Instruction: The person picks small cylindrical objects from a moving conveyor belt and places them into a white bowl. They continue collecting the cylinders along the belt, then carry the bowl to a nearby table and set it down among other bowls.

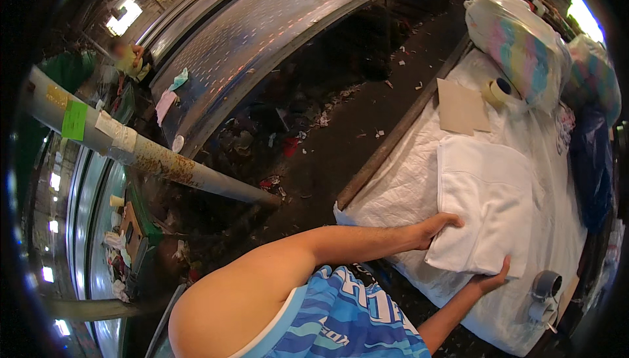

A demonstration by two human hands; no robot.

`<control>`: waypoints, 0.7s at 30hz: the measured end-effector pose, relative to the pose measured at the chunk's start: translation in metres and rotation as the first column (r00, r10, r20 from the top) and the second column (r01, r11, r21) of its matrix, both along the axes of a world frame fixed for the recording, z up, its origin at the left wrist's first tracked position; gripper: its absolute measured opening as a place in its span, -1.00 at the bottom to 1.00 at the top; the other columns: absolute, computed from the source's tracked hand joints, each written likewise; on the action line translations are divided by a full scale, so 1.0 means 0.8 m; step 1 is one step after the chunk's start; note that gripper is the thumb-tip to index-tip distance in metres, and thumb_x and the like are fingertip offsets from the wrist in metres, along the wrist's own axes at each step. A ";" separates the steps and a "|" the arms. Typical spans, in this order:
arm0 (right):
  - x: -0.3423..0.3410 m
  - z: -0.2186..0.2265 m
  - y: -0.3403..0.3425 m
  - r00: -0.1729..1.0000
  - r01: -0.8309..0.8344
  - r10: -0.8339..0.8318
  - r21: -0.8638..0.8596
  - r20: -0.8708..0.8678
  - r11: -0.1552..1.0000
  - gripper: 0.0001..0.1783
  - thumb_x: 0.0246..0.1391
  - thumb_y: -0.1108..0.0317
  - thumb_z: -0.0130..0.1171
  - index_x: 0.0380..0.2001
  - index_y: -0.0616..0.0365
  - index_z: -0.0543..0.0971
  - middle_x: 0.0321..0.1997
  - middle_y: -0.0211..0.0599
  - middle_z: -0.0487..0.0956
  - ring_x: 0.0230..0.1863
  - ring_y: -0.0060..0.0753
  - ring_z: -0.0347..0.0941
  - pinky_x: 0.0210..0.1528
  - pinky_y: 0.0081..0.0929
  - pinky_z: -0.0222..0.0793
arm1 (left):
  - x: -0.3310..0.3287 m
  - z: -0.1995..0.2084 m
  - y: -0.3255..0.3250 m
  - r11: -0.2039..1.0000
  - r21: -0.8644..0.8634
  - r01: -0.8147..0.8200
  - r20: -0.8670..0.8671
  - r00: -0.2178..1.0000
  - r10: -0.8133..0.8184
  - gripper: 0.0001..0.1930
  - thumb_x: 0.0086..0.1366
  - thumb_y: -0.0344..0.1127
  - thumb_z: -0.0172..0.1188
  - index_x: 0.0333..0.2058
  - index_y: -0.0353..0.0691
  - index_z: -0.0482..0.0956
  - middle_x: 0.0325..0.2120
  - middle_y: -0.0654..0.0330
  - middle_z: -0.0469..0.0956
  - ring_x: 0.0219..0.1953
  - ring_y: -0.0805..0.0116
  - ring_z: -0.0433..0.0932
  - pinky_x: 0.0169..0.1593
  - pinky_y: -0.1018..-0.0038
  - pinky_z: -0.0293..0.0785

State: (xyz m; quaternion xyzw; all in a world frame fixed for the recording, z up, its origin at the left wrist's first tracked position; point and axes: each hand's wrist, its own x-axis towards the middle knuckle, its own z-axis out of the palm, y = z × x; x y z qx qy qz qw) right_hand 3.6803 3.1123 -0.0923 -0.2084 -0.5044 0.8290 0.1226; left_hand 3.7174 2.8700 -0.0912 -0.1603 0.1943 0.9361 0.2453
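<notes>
A folded white cloth (488, 194), thick and fleecy with stitched seams, lies over a white-covered table. My left hand (438, 228) grips its near left edge, thumb on top and the fingers hidden underneath. At the near right edge, my right hand (493, 280) also grips it, with the thumb above and the other fingers mostly under the fabric. To the right of my right hand rests a tape dispenser (545, 296) with a grey roll. Beyond the cloth is a flat piece of brown cardboard (460, 109), and beside that a roll of tape (498, 90).
Large plastic bags (517, 43) with pastel-striped contents stand at the table's far end. A dark blue bag (591, 161) sits along the right side. Left are a rusty pole (164, 161), a long perforated metal surface (262, 37) and a littered floor (314, 155). Another person (131, 59) is at far left.
</notes>
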 end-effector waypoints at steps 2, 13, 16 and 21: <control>0.018 0.055 -0.045 0.981 0.149 -0.108 0.275 -0.160 0.950 -0.21 0.09 0.23 0.40 0.33 0.38 0.40 0.29 0.19 0.50 0.16 0.13 0.58 0.18 0.04 0.62 | 0.004 0.004 -0.024 0.982 0.160 0.095 -0.044 0.995 -0.089 -0.40 0.28 -0.22 0.34 0.26 -0.33 0.50 0.10 0.00 0.67 0.07 0.17 0.72 0.24 0.18 0.64; 0.111 0.223 -0.298 0.786 0.569 -0.243 0.515 -0.568 0.641 -0.31 0.14 0.26 0.38 0.29 0.33 0.48 0.30 0.12 0.54 0.14 0.09 0.60 0.19 0.00 0.64 | 0.061 0.079 -0.243 0.984 0.118 0.130 -0.380 0.922 -0.076 -0.19 0.16 -0.25 0.43 0.37 -0.34 0.36 0.14 0.04 0.59 0.09 0.19 0.65 0.23 0.25 0.58; 0.121 0.226 -0.389 0.738 0.607 -0.180 0.523 -0.651 0.598 -0.30 0.15 0.23 0.36 0.30 0.34 0.47 0.30 0.12 0.53 0.15 0.09 0.59 0.20 0.00 0.63 | 0.075 0.096 -0.350 0.998 -0.004 0.059 -0.450 0.892 -0.054 -0.10 0.13 -0.21 0.49 0.42 -0.32 0.30 0.19 0.05 0.56 0.18 0.19 0.58 0.32 0.24 0.47; 0.104 0.234 -0.518 0.707 0.579 -0.046 0.541 -0.705 0.610 -0.28 0.17 0.17 0.33 0.31 0.35 0.45 0.31 0.12 0.52 0.17 0.09 0.58 0.21 0.00 0.62 | 0.107 0.133 -0.538 0.997 0.022 -0.071 -0.514 0.855 0.072 0.03 0.07 -0.24 0.55 0.47 -0.35 0.19 0.28 -0.05 0.47 0.31 0.04 0.45 0.42 0.16 0.32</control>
